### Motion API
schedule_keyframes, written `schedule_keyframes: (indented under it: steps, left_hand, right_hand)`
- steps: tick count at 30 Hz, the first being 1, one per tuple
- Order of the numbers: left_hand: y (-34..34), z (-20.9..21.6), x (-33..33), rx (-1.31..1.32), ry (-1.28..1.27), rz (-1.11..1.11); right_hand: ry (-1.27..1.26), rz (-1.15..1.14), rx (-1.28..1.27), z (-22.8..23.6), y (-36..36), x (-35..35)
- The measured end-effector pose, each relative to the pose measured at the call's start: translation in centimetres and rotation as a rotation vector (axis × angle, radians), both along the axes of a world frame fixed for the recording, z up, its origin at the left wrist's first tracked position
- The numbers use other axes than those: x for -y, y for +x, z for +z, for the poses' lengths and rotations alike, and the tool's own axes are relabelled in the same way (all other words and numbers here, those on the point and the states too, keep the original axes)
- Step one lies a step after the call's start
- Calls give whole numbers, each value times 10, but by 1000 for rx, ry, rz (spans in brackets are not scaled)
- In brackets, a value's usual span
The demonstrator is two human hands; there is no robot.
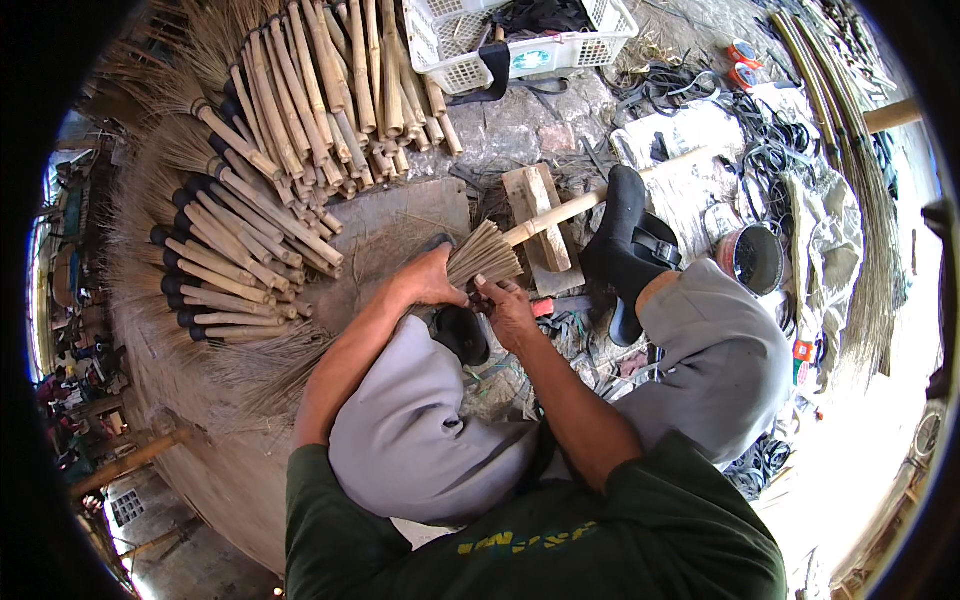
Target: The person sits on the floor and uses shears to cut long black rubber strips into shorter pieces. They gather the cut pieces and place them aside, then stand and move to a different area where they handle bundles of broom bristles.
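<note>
Person sat on the ground, grey trousers, green shirt, black socks. Both hands worked on a half-built broom (520,232) in front of the knees.

Left hand (432,282) was closed round the fanned bundle of straw fibres (485,256) at the broom's head, gripping it from the left side. Right hand (508,312) was curled closed at the base of the same bundle, just under the fan, fingers pinching something small and dark there; couldn't tell what it was. The two hands sat just beside each other, nearly touching.

The broom's pale stick handle (600,192) ran up and to the right from the bundle, lying across a wooden block (541,222) and passing behind the person's right foot (620,240), which sat on or against it.

To the left, a big stack of finished brooms (235,265) lay fanned out, bamboo handles pointing toward the person, bristles outward. More bare bamboo handles (345,90) were piled behind that. White plastic basket (520,35) stood at the top, dark stuff inside. A round tin (752,258) sat right of the foot, near loose black straps (770,150) and long thin canes (850,120) along the right edge. Scraps littered the stone floor (520,125).
</note>
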State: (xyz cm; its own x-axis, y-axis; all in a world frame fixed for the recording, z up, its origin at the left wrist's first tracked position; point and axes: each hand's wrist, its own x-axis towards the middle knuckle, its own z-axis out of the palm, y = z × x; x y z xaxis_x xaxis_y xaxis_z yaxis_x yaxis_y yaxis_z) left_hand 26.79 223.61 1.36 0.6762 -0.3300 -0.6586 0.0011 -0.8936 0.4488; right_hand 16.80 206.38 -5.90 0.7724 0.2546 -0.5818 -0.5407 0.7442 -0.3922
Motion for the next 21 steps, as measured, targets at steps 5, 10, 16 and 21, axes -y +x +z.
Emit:
schedule_keyframes:
  steps: [5,10,16,21]
  left_hand:
    - [-1,-4,0,44,-67,8]
    - [-10,5,9,69,73,58]
    - [-19,-1,12,118,140,114]
    - [-4,-15,-2,-34,-108,27]
  right_hand:
    - [111,104,4,-15,3,9]
    - [90,-21,-49,12,0,-3]
    - [-44,-113,-185,31,32,-43]
    - [-68,-193,-111,28,40,-52]
